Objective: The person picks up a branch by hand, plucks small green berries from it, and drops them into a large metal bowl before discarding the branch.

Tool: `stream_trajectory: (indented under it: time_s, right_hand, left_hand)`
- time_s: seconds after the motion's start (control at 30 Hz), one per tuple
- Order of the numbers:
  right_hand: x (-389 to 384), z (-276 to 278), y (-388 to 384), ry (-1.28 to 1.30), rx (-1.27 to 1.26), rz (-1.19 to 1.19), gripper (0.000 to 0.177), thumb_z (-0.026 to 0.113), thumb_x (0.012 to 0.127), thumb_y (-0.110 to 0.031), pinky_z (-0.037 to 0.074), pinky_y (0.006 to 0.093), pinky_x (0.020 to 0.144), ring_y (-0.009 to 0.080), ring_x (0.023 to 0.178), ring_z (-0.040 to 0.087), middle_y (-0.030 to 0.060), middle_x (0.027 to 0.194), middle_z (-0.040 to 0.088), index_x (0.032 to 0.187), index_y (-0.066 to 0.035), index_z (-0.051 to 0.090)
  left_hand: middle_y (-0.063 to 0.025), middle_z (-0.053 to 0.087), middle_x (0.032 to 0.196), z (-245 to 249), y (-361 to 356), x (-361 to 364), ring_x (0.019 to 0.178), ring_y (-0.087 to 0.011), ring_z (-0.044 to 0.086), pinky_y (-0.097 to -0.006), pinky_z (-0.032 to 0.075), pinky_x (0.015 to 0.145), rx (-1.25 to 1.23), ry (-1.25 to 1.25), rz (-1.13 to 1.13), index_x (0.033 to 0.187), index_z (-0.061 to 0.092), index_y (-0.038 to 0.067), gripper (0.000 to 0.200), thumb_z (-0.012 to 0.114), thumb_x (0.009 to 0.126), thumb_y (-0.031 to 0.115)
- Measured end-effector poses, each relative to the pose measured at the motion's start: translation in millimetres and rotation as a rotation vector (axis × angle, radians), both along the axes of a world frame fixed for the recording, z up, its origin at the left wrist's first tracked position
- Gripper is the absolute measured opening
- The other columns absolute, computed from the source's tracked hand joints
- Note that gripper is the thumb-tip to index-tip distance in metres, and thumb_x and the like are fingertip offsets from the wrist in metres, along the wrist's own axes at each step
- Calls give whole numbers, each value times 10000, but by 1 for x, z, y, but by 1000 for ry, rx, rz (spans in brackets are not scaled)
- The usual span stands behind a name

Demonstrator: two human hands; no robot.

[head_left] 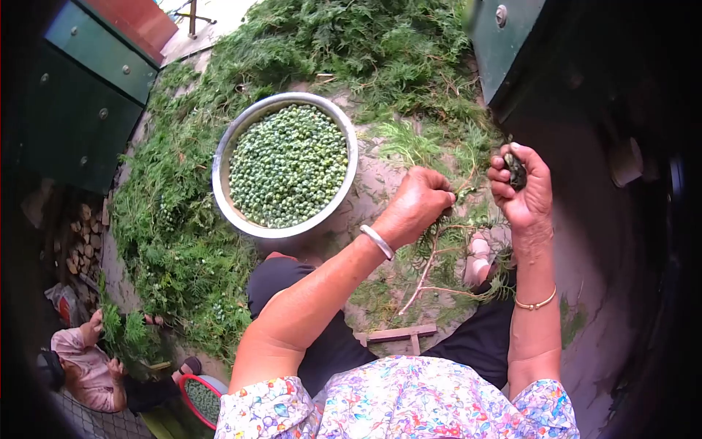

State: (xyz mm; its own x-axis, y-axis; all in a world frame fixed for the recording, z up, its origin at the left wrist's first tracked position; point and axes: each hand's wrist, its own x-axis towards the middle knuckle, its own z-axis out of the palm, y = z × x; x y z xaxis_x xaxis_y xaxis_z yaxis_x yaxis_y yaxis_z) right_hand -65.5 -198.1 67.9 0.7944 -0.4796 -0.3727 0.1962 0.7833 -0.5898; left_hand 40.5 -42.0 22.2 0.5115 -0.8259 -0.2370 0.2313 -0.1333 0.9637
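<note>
My left hand [418,205], with a silver bangle at its wrist, is closed in a pinch on a leafy evergreen branch [428,271]. The branch's bare stem hangs down between my knees. To the right, my right hand [523,183] is turned palm up, its fingers curled around a small clump of dark green cones [515,173]; how many are inside is hidden. Left of my hands stands a wide metal basin [221,196] heaped with small green cones [289,164].
Cut evergreen branches [175,241] cover the ground to the left and far side. Another person [88,362] sits at lower left, holding a sprig beside a red-rimmed basin [191,410]. Green doors [504,51] flank the space; a low wooden stool [398,334] is between my legs.
</note>
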Motion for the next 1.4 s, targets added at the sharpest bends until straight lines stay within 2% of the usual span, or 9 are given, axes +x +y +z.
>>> stream_trajectory:
  time_s: [0.33,0.4,0.43,0.67,0.8,0.83,0.87,1.0,1.4]
  right_hand:
    - [80,52,71,44,-219,138,396,575,916,-313,556,330,675,290,801,636,194,893,617,973,77,546]
    - [112,61,90,-119,-174,254,829,602,830,-548,361,563,970,362,1114,489,308,1207,449,1212,156,389]
    - [129,64,99,-157,-197,322,920,591,814,-586,348,563,978,388,1169,445,340,1251,403,1269,164,314]
    - [179,82,134,-299,-294,529,1122,558,766,-689,279,588,1010,439,1308,256,372,1401,217,1370,165,153]
    - [150,90,132,-377,-371,546,864,531,836,-616,397,529,971,421,1174,475,355,1190,484,1202,157,410]
    - [136,93,132,-360,-390,466,649,532,890,-509,515,427,835,342,960,629,265,996,621,1067,115,528]
    - [123,91,128,-334,-404,430,649,532,890,-509,515,427,835,342,960,629,265,996,621,1067,115,528]
    - [66,73,83,-166,-745,136,368,612,897,-304,544,336,739,236,827,671,167,877,677,980,54,612]
    - [-27,6,32,150,-1400,291,383,782,693,-135,507,307,821,183,904,645,121,964,684,1022,20,659]
  left_hand:
    - [-129,604,595,4,18,-25,572,-181,581,-343,460,546,145,-222,-115,717,643,-74,106,595,697,18]
    - [-109,599,574,8,22,-24,566,-180,581,-351,465,543,105,-79,-83,700,624,-84,101,569,702,1]
    - [-278,607,670,-4,19,-24,688,-352,657,-408,489,600,21,-109,-44,672,614,-81,113,550,688,10]
    - [-283,601,674,-34,8,-17,679,-374,652,-419,488,616,-265,-280,192,663,621,-69,128,571,700,43]
    - [-269,609,665,-33,9,-11,644,-397,638,-433,487,607,-329,-245,305,648,623,-62,137,599,695,64]
    - [-154,609,663,-5,26,1,618,-253,598,-352,466,571,-119,-210,134,737,625,-53,132,630,733,79]
    - [-40,609,660,15,39,8,593,-110,558,-272,445,535,83,-174,-60,826,628,-43,153,662,770,95]
    - [-37,587,618,31,46,14,532,-106,527,-247,415,493,-18,15,48,729,631,-44,73,672,729,17]
    - [-28,614,720,34,42,27,612,-106,583,-246,505,617,-294,235,216,800,624,-12,64,669,804,33]
